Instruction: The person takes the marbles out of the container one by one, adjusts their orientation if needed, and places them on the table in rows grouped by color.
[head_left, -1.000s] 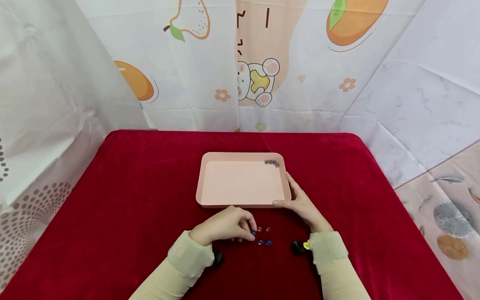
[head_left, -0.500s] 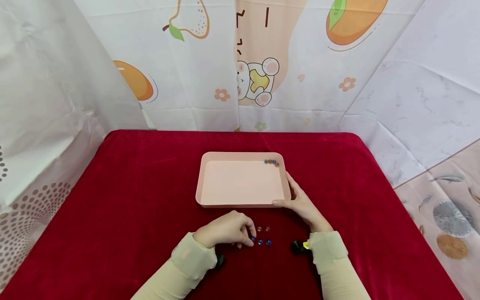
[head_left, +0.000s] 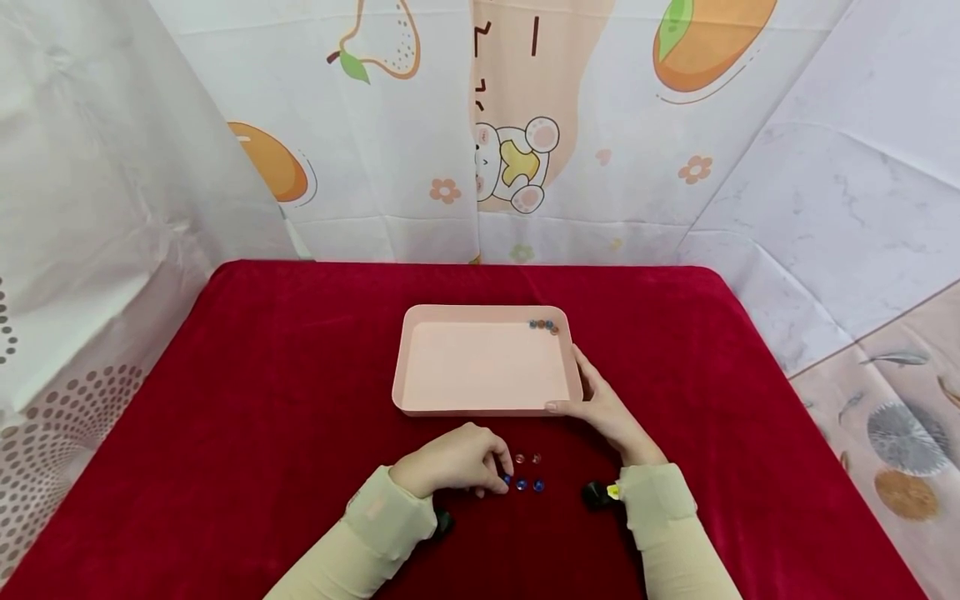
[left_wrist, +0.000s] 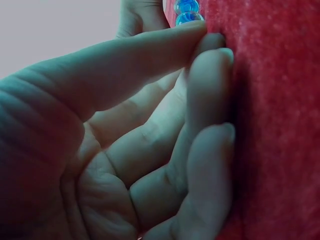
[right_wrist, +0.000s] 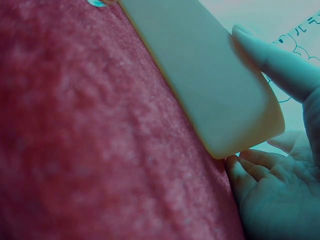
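At the near side of the pink tray (head_left: 487, 412), my left hand (head_left: 453, 461) is low over the cloth. Its thumb and forefinger pinch a blue marble (head_left: 507, 479), mostly covered by the fingertips. Right beside it, two blue marbles (head_left: 522, 484) continue a row, and two clear reddish marbles (head_left: 520, 458) lie just behind. In the left wrist view, blue-swirled glass marbles (left_wrist: 187, 7) show beyond the fingertips. My right hand (head_left: 607, 414) grips the near right corner of the tray, thumb on the front wall and fingers along the right side.
Several blue and brownish marbles (head_left: 541, 324) sit in the tray's far right corner. A red velvet cloth (head_left: 300, 358) covers the table. Printed curtains (head_left: 375, 167) hang behind and at both sides.
My left hand has shifted slightly toward me, bringing the blue marble level with the other two blue ones. In the last half second it hardly moves. The right hand and tray stay put.
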